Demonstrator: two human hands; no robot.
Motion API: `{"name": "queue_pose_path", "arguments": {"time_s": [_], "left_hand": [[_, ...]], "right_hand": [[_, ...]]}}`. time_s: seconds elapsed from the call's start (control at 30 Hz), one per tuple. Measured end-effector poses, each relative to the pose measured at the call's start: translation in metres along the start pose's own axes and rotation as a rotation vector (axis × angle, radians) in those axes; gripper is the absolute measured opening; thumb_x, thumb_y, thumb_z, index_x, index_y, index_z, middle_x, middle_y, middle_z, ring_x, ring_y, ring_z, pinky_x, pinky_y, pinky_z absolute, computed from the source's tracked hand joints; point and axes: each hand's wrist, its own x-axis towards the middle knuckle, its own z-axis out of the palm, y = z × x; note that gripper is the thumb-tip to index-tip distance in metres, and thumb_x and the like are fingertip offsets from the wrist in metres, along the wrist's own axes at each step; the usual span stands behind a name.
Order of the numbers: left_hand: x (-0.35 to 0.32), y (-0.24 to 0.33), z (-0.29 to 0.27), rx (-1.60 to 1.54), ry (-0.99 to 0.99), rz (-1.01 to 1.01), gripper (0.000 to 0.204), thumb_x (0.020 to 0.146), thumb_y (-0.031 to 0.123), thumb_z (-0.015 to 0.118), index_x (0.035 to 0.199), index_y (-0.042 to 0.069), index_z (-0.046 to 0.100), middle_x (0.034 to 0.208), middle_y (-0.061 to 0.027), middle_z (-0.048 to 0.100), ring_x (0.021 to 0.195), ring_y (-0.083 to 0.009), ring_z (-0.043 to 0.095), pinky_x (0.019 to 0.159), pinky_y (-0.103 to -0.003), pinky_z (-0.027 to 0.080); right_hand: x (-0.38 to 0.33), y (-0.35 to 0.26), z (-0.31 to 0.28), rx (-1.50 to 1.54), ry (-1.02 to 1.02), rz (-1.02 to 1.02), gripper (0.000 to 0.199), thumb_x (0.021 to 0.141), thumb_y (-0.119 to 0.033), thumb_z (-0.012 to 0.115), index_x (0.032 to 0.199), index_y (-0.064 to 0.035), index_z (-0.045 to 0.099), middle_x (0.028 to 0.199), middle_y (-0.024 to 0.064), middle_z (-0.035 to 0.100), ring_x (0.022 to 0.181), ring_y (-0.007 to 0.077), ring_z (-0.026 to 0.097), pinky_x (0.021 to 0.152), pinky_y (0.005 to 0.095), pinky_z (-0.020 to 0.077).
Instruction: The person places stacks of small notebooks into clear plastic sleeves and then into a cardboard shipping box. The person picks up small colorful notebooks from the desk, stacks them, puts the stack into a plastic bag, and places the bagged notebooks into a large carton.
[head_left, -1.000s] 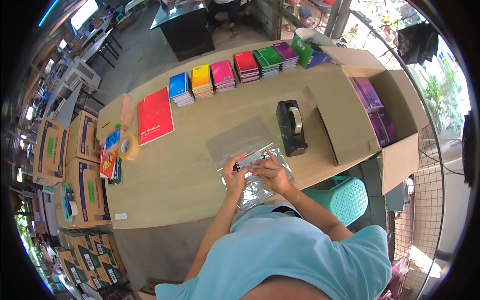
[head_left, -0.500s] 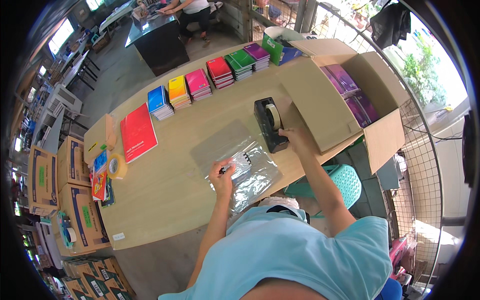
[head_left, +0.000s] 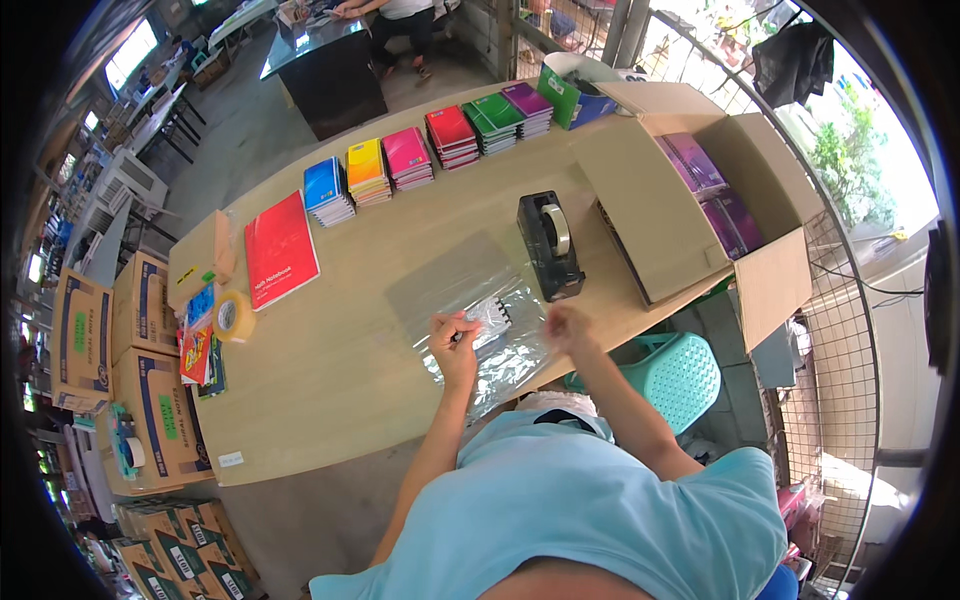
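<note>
On the wooden table (head_left: 330, 370), close to its near edge, lies a clear plastic bag (head_left: 480, 320) with something flat and shiny inside. At the bag's middle the left hand (head_left: 455, 335) pinches the plastic between thumb and fingers, holding it down against the tabletop. Just past the bag's right edge the right hand (head_left: 565, 325) hovers with its fingers curled loosely; whether a bit of tape sits between them is too blurred to tell. Beyond that hand stands a black tape dispenser (head_left: 550, 243), near the bag but not touching it.

Further right an open cardboard box (head_left: 690, 200) rests on the table's end with purple notebooks (head_left: 710, 190) stacked inside. Along the far edge runs a row of notebook stacks (head_left: 420, 155) in blue, yellow, pink, red, green and purple. A red notebook (head_left: 280, 250) lies alone to the left, and nearer still a roll of tape (head_left: 233, 315) sits beside some small packets. Below the table's right end stands a teal plastic stool (head_left: 675, 375).
</note>
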Motion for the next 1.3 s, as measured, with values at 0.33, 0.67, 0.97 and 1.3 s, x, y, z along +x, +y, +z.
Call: {"name": "queue_pose_path", "arguments": {"time_s": [0.33, 0.67, 0.97, 1.3], "left_hand": [[-0.006, 0.012, -0.011, 0.094, 0.035, -0.007, 0.015, 0.069, -0.010, 0.074, 0.070, 0.005, 0.069, 0.088, -0.0065, 0.055, 0.090, -0.0201, 0.058, 0.068, -0.031, 0.047], [0.011, 0.036, -0.029, -0.071, -0.056, -0.269, 0.057, 0.068, -0.007, 0.073, 0.120, 0.015, 0.065, 0.100, -0.0080, 0.058, 0.098, -0.0220, 0.060, 0.081, -0.035, 0.049], [0.021, 0.062, -0.055, 0.644, -0.593, 0.147, 0.050, 0.067, 0.007, 0.080, 0.113, 0.028, 0.075, 0.119, -0.0075, 0.058, 0.101, -0.0273, 0.063, 0.081, -0.037, 0.055], [0.032, 0.058, -0.049, 0.512, -0.556, 0.058, 0.076, 0.068, 0.004, 0.080, 0.136, 0.016, 0.049, 0.121, -0.0120, 0.059, 0.107, -0.0348, 0.061, 0.088, -0.042, 0.052]], "right_hand": [[-0.165, 0.027, 0.213, -0.892, -0.271, -0.377, 0.030, 0.092, -0.022, 0.069, 0.074, 0.0009, 0.064, 0.062, 0.0049, 0.061, 0.050, 0.0123, 0.054, 0.045, 0.0277, 0.0426], [-0.150, 0.063, 0.168, -1.279, -0.027, -0.325, 0.037, 0.086, -0.025, 0.076, 0.063, 0.0015, 0.065, 0.055, 0.0037, 0.059, 0.048, 0.0079, 0.051, 0.043, 0.0258, 0.0376], [-0.148, 0.063, 0.150, -0.882, -0.155, -0.064, 0.032, 0.091, -0.023, 0.073, 0.074, 0.0010, 0.062, 0.060, 0.0036, 0.057, 0.048, 0.0085, 0.047, 0.043, 0.0257, 0.0354], [-0.076, 0.063, 0.107, -1.671, -0.174, -0.710, 0.041, 0.079, -0.035, 0.082, 0.075, 0.0003, 0.061, 0.064, 0.0127, 0.062, 0.057, 0.0205, 0.060, 0.055, 0.0359, 0.0483]]}}
